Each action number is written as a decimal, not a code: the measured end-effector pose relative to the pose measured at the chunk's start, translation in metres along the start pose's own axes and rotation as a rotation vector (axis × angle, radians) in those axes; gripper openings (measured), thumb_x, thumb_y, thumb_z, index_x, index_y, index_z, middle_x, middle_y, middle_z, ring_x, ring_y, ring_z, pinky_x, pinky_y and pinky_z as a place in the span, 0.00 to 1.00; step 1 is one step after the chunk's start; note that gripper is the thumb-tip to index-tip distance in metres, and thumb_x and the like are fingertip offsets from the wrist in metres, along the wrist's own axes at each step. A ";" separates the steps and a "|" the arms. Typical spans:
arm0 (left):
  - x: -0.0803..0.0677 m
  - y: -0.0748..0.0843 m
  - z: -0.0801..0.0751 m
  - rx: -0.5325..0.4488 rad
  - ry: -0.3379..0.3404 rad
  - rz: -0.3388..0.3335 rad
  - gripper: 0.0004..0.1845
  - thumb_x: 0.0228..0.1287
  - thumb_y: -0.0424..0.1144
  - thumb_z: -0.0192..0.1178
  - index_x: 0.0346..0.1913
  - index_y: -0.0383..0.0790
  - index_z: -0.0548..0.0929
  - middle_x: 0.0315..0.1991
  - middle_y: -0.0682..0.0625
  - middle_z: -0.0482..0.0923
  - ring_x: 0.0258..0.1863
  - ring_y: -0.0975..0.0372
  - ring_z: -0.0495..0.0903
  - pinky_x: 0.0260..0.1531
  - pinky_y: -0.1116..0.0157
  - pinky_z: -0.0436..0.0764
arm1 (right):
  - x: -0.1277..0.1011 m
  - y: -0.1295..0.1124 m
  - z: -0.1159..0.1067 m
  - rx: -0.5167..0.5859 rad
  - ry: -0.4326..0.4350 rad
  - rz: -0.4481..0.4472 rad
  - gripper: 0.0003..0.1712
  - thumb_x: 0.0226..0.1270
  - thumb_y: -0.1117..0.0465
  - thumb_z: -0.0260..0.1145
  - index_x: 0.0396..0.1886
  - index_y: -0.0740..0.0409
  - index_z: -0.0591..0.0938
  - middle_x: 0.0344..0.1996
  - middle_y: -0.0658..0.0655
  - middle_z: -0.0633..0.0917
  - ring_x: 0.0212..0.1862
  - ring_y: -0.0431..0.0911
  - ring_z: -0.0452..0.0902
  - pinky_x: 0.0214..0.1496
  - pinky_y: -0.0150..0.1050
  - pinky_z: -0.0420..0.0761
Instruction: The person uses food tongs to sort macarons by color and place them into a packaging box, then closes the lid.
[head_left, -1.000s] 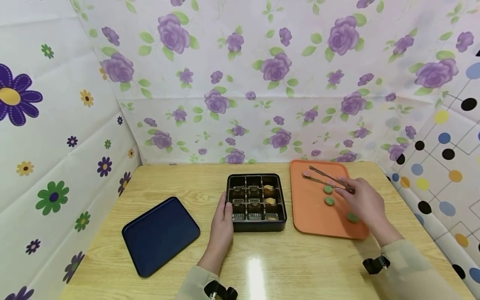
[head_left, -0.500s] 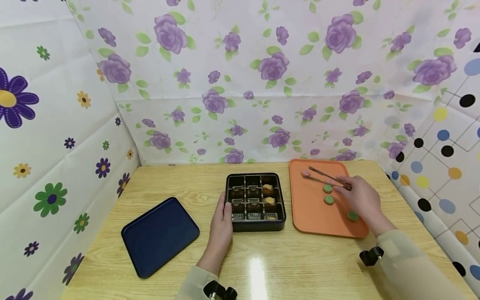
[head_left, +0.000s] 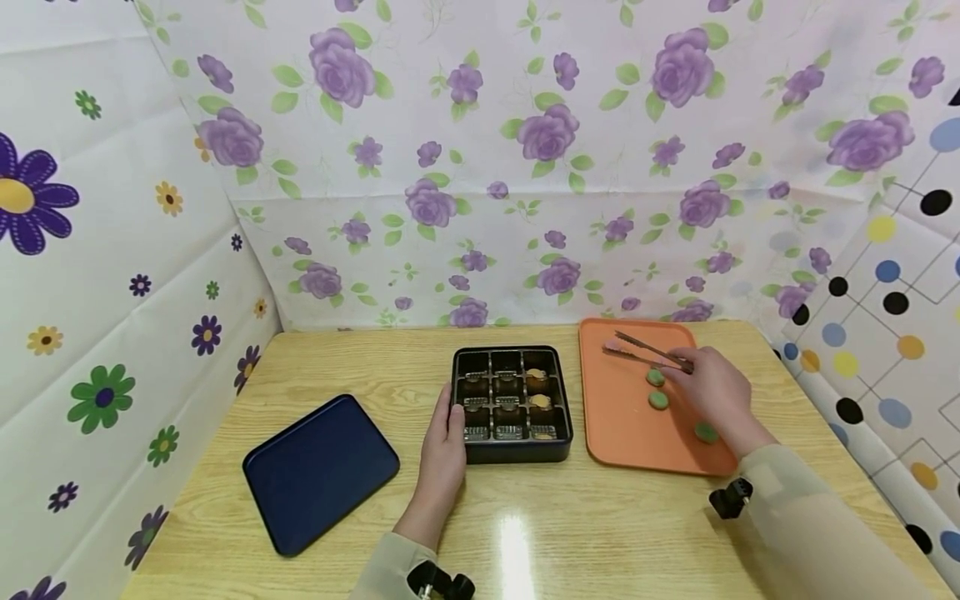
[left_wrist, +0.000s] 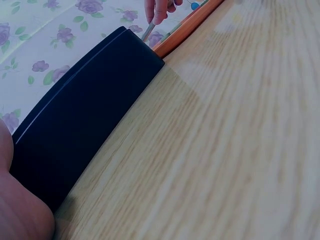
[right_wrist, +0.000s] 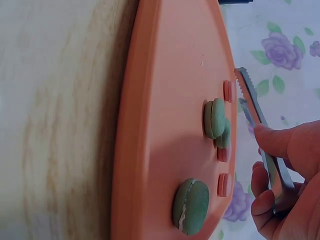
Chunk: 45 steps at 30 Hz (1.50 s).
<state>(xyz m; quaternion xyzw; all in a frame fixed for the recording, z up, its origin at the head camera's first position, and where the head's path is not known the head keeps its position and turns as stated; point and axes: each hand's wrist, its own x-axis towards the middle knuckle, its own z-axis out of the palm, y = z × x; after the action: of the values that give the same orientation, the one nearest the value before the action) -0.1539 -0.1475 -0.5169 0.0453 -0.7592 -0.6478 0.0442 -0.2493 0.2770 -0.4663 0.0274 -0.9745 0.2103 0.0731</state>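
My left hand (head_left: 444,446) holds the left side of a black box (head_left: 513,454), its thumb at the rim. Inside, a clear divider forms several compartments; yellowish macarons (head_left: 539,402) sit in the right column. My right hand (head_left: 716,387) grips metal tongs (head_left: 652,343) over an orange tray (head_left: 622,442), fingers and thumb around the handle end. The tong arms are spread, their tips by a pink macaron (right_wrist: 229,91) at the tray's far left. Three green macarons (right_wrist: 191,206) and more pink ones lie on the tray.
A dark blue tray-like lid (head_left: 322,475) lies tilted at the left of the wooden table (head_left: 585,533). The orange tray stands right of the box, a narrow gap between them. Flower-print cloth (head_left: 495,250) hangs behind the table.
My right hand has shifted a little left with the tongs, bringing their tips about the far-left pink macaron. My left hand and the box have stayed in place.
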 end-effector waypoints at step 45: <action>0.000 -0.002 0.001 0.015 0.002 0.013 0.32 0.95 0.52 0.42 0.92 0.59 0.51 0.90 0.49 0.51 0.86 0.46 0.56 0.82 0.36 0.57 | 0.002 -0.004 0.004 0.020 -0.015 0.034 0.19 0.84 0.49 0.70 0.63 0.54 0.91 0.49 0.65 0.87 0.32 0.52 0.78 0.25 0.44 0.71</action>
<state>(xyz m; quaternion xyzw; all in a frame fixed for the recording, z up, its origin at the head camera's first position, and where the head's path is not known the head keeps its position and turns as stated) -0.1543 -0.1471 -0.5188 0.0414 -0.7642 -0.6418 0.0488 -0.2510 0.2718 -0.4678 0.0132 -0.9732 0.2212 0.0621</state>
